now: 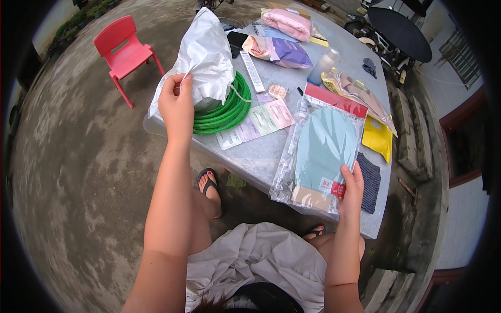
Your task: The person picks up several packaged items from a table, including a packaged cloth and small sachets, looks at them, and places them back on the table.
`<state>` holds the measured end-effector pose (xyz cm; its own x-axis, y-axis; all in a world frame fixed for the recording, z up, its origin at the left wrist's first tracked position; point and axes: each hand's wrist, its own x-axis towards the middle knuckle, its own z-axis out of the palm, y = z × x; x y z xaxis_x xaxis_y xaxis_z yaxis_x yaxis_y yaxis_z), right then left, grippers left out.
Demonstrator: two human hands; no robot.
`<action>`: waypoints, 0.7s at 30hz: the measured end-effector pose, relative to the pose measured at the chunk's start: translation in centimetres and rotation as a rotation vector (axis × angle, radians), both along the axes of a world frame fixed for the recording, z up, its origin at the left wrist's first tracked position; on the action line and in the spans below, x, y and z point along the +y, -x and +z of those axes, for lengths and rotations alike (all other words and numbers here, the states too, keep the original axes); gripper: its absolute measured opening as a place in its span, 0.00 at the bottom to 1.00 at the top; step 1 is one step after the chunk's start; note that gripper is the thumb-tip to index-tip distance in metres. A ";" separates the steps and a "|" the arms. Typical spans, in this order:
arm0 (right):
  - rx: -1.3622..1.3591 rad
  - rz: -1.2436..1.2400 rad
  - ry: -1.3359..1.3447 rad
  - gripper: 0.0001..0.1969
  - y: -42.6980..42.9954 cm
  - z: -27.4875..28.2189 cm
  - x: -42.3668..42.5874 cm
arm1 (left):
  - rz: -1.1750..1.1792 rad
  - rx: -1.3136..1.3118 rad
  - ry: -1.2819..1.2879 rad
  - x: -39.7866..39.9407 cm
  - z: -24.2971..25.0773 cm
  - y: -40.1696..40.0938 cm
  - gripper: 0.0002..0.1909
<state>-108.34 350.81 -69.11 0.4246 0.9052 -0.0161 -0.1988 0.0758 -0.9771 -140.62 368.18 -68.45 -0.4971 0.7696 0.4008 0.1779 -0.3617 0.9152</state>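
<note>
My left hand pinches the edge of a white woven plastic sack at the table's left side. A coil of green hose or cable lies partly under the sack. My right hand grips the lower right edge of a clear plastic package with a red header, which holds a light blue mitt-shaped cloth. Between the hands lies a strip of pastel printed packets, with a small round striped item above it. A dark ribbed cloth lies beside my right hand.
On the grey table are a pump bottle, a long white box, a purple package, a folded pink cloth, a bagged beige item and a yellow packet. A red plastic chair stands left; a motorcycle is behind right.
</note>
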 end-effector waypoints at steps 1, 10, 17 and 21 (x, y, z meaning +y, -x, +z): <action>0.003 0.002 -0.002 0.19 0.0 0.0 0.0 | -0.043 -0.113 -0.028 0.3 -0.2 0.5 0.10; 0.009 0.007 0.011 0.19 0.3 0.1 0.0 | -0.142 -0.696 -0.066 0.9 -0.3 2.7 0.10; 0.012 -0.004 0.027 0.18 0.6 0.2 0.1 | -0.174 -0.622 -0.002 0.7 -0.2 2.8 0.10; 0.009 -0.001 0.026 0.19 0.6 0.1 0.1 | -0.206 -0.496 0.025 0.8 -0.3 2.7 0.10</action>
